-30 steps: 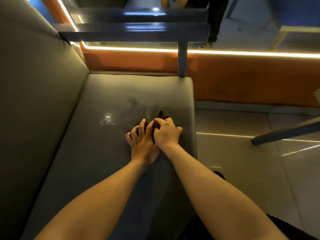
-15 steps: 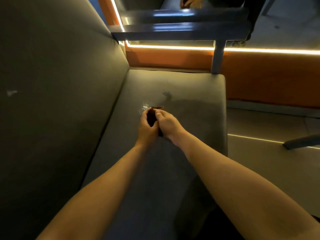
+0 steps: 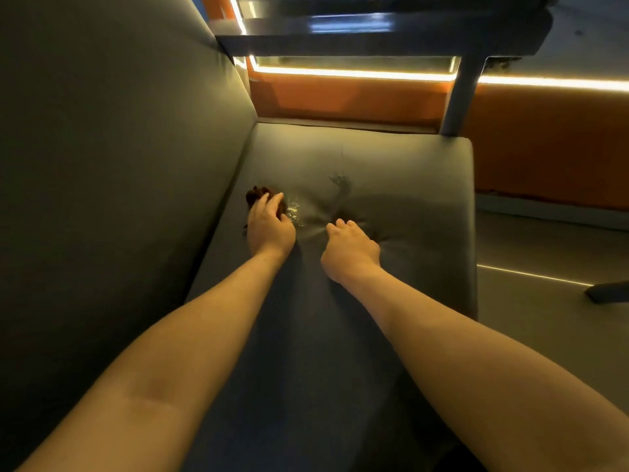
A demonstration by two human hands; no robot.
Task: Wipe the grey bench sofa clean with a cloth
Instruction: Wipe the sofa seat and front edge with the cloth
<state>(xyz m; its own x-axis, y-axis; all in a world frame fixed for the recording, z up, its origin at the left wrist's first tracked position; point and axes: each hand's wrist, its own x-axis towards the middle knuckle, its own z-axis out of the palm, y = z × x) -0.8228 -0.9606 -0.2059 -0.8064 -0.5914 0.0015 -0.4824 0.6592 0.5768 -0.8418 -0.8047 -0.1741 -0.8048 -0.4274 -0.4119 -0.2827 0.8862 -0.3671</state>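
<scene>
**Change of state.** One second before this moment you worked the cloth (image 3: 259, 195) with both hands together, on the front-edge side of the wet patch (image 3: 294, 211). Half a second before, both hands had carried it up to the patch. At this moment the hands had parted.

**Left hand.** Your left hand (image 3: 270, 228) lay just beside the wet patch, on its backrest side. Its fingers (image 3: 272, 202) were curled over the dark brown cloth and gripped it alone. The cloth was bunched, and it protruded beyond the fingertips toward the backrest (image 3: 119, 165), touching the seat.

**Right hand.** Your right hand (image 3: 350, 252) lay near the wet patch, on the side away from the backrest. It had let go of the cloth and held nothing. Its fingers (image 3: 337, 223) were bent downward and pressed into the cushion, which dimpled around them.

**Grey bench sofa.** The seat (image 3: 408, 185) carried a glistening wet patch between your two hands. A dark mark (image 3: 340, 182) sat just beyond the patch, on the side farther from you.

**Meaning for the task.** The stroke appeared to have crossed the patch without drying it. The wipe had become a one-handed operation, with the right hand probably acting as a brace. Both the moisture and the dark mark were left to clean, so the task was judged well short of complete.
</scene>
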